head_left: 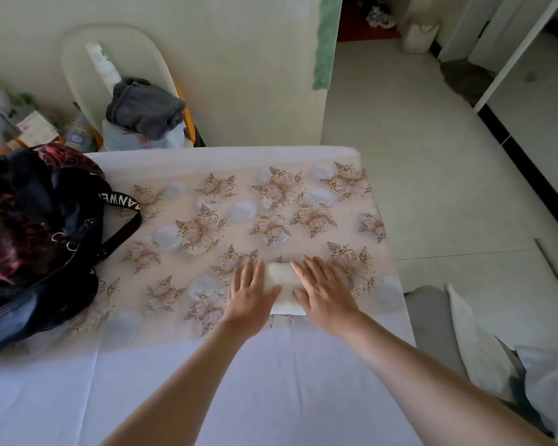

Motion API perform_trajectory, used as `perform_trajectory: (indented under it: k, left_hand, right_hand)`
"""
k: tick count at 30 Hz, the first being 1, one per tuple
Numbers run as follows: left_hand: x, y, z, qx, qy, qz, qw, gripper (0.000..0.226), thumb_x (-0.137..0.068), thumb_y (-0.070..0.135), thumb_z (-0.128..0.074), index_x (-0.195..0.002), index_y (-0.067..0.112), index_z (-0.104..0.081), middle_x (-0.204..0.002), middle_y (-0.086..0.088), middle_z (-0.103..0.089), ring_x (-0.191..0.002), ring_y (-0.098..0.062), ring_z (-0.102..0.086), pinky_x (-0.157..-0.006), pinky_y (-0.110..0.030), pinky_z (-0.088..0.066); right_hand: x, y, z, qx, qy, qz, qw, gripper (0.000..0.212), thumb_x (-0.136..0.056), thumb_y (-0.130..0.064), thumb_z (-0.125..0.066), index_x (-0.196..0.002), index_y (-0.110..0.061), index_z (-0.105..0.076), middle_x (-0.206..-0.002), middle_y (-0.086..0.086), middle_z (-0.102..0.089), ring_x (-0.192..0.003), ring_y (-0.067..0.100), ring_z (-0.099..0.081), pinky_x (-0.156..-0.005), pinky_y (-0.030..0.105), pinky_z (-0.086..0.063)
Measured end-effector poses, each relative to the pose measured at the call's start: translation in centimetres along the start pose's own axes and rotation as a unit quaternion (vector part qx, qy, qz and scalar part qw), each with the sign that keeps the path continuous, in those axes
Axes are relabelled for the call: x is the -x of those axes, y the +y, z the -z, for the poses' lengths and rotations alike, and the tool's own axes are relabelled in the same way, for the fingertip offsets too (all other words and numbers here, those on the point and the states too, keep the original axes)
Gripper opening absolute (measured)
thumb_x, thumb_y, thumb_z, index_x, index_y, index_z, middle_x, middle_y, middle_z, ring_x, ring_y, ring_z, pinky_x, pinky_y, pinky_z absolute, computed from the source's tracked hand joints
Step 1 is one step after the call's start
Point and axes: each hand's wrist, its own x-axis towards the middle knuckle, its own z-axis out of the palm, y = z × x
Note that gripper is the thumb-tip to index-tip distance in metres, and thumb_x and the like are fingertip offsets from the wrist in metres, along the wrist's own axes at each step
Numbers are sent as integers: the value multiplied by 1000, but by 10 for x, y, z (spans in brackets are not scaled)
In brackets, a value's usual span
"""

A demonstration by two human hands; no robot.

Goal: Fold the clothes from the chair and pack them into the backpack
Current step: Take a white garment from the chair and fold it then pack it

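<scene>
Two flat hands [250,297] [326,294] atop half-hidden white cloth [285,278]

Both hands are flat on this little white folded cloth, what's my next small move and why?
Probably lift the folded white cloth and carry it left to the backpack. It looks compactly folded under your flat left hand and right hand, and the backpack sits open nearby.

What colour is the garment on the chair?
Dark grey; the garment shows best in the head view, heaped on the chair.
</scene>
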Motion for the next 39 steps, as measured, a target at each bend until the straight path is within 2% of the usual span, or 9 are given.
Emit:
perform_trajectory:
  k: [6, 8, 11, 17, 20, 23, 31, 35, 39]
  left_hand:
    - [-16, 29, 29, 169, 10, 198, 966, 65, -89, 44, -61, -144, 27, -32, -137, -12, -50, -112, -30, -52, -89, -40, -49]
    - [-24, 37, 42, 202, -8, 244, 948, 70, -81, 41, -71, -139, 22, -38, -128, -9, -54, -97, -25, -53, -74, -31, -46]
    - [-35, 36, 56, 231, -67, 292, 926, 91, -69, 41, -84, -144, 18, -36, -126, -9, -55, -104, -26, -56, -84, -34, -50]
    - [-9, 18, 82, 200, -145, 149, 958, 55, -73, 15, -85, -124, 23, -67, -121, -4, -65, -106, -22, -63, -93, -32, -53]
    - [12, 0, 96, 178, -143, 74, 971, 53, -78, 9, -78, -126, 27, -66, -122, 3, -63, -105, -18, -60, -87, -27, -52]
    - [32, -28, 118, 153, -93, 14, 984, 49, -77, 4, -71, -115, 34, -71, -106, 13, -62, -96, -12, -58, -76, -24, -52]
    - [78, -153, 189, 34, -79, -57, 995, 59, -76, 7, -64, -125, 35, -51, -115, 13, -45, -100, -13, -51, -71, -11, -38]
    - [93, -219, 214, -119, -58, -123, 984, 83, -71, 38, -69, -145, 31, -33, -137, 7, -32, -128, -17, -34, -109, -31, -34]
    - [104, -269, 235, -67, -85, -73, 991, 73, -77, 49, -71, -141, 31, -44, -135, 5, -52, -122, -19, -49, -101, -33, -40]
  right_hand:
    - [3, 1, 0, -63, -33, -14, 997, 63, -99, -48, -17, -156, -23, -24, -160, 7, -28, -149, 31, -20, -120, 37, 2]
    - [8, 0, 0, -74, -50, -22, 996, 68, -95, -51, -8, -157, -25, -16, -164, 5, -17, -151, 29, -10, -122, 38, 3]
    - [9, -1, 8, -81, -64, -26, 994, 73, -90, -53, -7, -157, -24, -18, -163, 5, -19, -150, 28, -12, -123, 40, -3]
    - [-6, -17, 47, -87, -69, 40, 993, 83, -80, -31, -63, -154, -25, -26, -160, 1, -22, -148, 20, -19, -120, 40, -11]
    - [-28, -35, 56, -51, -149, 105, 982, 101, -73, -39, -68, -157, -27, -14, -161, 0, -23, -149, 19, -19, -120, 40, -17]
    - [-48, -70, 58, -3, -224, 90, 970, 106, -67, -56, -69, -155, -36, -11, -143, -3, -53, -134, 21, -44, -114, 39, -22]
    - [-79, -223, 46, -25, -212, 88, 973, 44, -76, -40, -72, -117, -26, -60, -113, 1, -66, -105, 26, -62, -84, 31, -50]
    - [-106, -298, 36, -30, -215, 124, 968, 52, -78, -40, -73, -126, -27, -59, -124, -1, -59, -118, 21, -53, -96, 36, -48]
    - [-128, -352, 31, -47, -255, 123, 958, 54, -75, -47, -73, -123, -28, -58, -116, -4, -53, -116, 17, -48, -97, 38, -44]
